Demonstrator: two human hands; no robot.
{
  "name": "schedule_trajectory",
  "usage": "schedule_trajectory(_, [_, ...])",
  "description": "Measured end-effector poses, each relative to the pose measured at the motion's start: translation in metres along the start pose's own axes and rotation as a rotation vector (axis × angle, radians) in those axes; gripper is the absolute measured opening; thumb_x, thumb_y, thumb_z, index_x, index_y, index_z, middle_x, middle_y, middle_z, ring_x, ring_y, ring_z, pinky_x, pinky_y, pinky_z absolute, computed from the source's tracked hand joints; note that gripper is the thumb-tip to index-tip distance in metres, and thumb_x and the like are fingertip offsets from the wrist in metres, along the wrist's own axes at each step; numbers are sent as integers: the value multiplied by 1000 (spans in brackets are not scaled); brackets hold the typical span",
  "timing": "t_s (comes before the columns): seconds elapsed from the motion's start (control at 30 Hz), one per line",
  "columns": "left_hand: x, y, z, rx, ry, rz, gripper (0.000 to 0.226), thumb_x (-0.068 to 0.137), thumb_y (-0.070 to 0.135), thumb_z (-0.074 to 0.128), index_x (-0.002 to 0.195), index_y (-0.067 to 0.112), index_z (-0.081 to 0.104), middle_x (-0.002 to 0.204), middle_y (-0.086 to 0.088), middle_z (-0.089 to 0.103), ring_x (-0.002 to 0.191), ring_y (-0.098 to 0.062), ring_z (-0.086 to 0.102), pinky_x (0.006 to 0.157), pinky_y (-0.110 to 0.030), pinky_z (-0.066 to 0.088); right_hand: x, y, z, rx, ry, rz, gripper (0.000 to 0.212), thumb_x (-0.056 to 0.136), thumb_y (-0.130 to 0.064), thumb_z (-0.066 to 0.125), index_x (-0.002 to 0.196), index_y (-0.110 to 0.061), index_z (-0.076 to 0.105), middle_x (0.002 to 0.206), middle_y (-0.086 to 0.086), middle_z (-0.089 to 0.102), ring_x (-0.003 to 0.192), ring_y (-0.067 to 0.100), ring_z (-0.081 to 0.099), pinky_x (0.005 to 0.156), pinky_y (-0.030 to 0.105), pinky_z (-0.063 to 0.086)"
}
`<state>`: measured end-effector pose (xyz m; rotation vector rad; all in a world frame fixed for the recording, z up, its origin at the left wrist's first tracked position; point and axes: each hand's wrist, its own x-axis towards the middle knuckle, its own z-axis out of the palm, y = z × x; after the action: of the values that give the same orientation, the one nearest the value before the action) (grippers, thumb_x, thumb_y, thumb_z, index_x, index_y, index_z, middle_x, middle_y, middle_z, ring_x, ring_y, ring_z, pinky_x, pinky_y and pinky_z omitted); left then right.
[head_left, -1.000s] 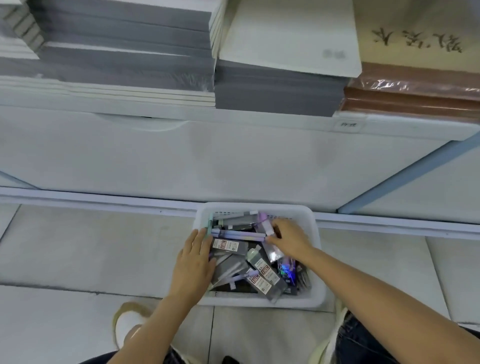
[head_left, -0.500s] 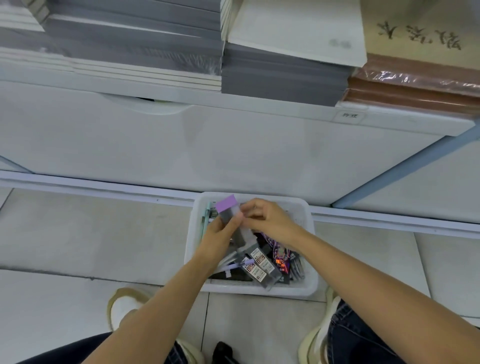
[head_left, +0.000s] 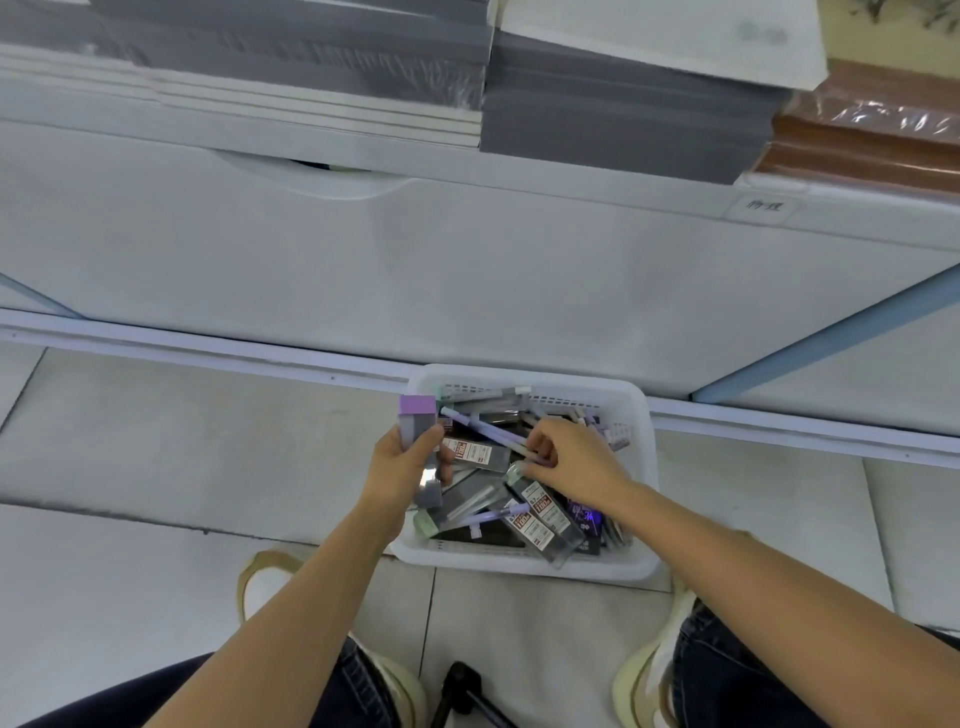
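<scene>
Purple-capped pack (head_left: 417, 423) is in the left hand (head_left: 402, 465), upright, just over the left rim of the basket (head_left: 641, 415). Fingers wrap its clear body, thumb across the front. Pack's lower half is mostly hidden by the hand; label unreadable.

Right hand (head_left: 576, 462) is inside the basket, approx mid-way, fingers curled & pinching the near end of a lilac pen (head_left: 485, 428), which lies slantwise toward the basket's far-left corner. Fingertips are partly buried, so exact contact is hard to make out.

Red-label packs (head_left: 540, 514) lie by the basket's front wall, just under the right wrist. Rest of the contents = jumble, can't count.

Basket stands on floor tiles (head_left: 156, 441), against the shelf base (head_left: 467, 270). Paper stacks (head_left: 597, 104) sit above the basket, cut off at the top edge. A shoe (head_left: 260, 587) shows front-left of the basket, partly behind an arm.

Vs 0.5 s ago: both hands held the pack over the basket's left half. Now the left holds it alone at the left rim; the right has let go & dropped into the contents.
</scene>
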<state>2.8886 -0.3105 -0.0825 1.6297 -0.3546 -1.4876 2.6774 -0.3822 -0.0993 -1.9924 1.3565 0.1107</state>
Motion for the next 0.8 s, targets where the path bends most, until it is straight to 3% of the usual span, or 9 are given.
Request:
schedule_trajectory(0.1, [-1,-5,5,93,-67,-21,7,95,14,58,94,7,58,74,-13,64,59,-23,55,61,-34,54,-7,5,6,-73,-144,17,39,75,-37,78,104,-24,55,89,-8,61,79,9,59,72,28,48])
schedule_trajectory(0.2, [-5,-8,9,105,-98,-31,5,95,11,57,98,7,56,69,-8,64,55,-20,55,57,-29,53,-10,6,14,-11,-147,53,34,76,-32,78,100,-21,56,84,-2,64,76,14,62,71,35,53])
schedule_trajectory(0.3, [-10,-9,11,136,-114,-35,5,96,11,56,99,7,55,71,-8,65,55,-17,57,58,-27,54,-7,5,12,9,-180,54,23,81,-31,74,86,-17,56,77,-1,60,69,15,56,61,29,45])
schedule_trajectory(0.4, [-13,-10,13,150,-139,-42,7,96,9,55,101,5,56,75,-11,65,57,-18,57,62,-30,55,-6,4,7,59,-187,36,26,89,-31,67,74,-25,46,70,-5,50,59,9,45,54,22,33])
schedule_trajectory(0.47, [-14,-10,16,110,-147,-64,8,96,9,55,103,4,56,72,-10,65,57,-19,58,62,-33,55,-5,6,-1,110,-162,55,20,92,-32,63,80,-24,49,79,-4,54,68,10,51,60,22,38])
schedule_trajectory(0.53, [-13,-9,19,102,-156,-67,7,96,11,56,101,6,55,72,-8,66,58,-19,58,63,-35,52,-6,11,-15,240,-161,50,10,94,-30,60,98,-20,58,98,-2,63,90,15,60,72,21,45])
schedule_trajectory(0.6, [-13,-9,24,89,-181,-47,9,94,14,59,99,7,56,77,-10,64,63,-20,58,65,-34,52,-8,12,-30,456,-181,28,16,95,-28,58,109,-24,63,111,-6,66,105,12,61,83,18,46])
schedule_trajectory(0.7, [-16,-4,36,37,-294,-19,34,83,30,70,107,9,59,94,-12,70,80,-24,67,75,-32,56,-9,2,-40,699,-200,30,22,94,-27,60,115,-19,65,110,-3,71,103,12,66,94,34,52])
schedule_trajectory(0.8, [-18,-1,50,49,-398,-25,59,70,29,78,123,11,57,108,-11,71,99,-25,69,85,-45,57,-5,-15,-32,818,-227,-5,28,93,-24,62,120,-15,64,113,5,70,107,23,66,95,39,53])
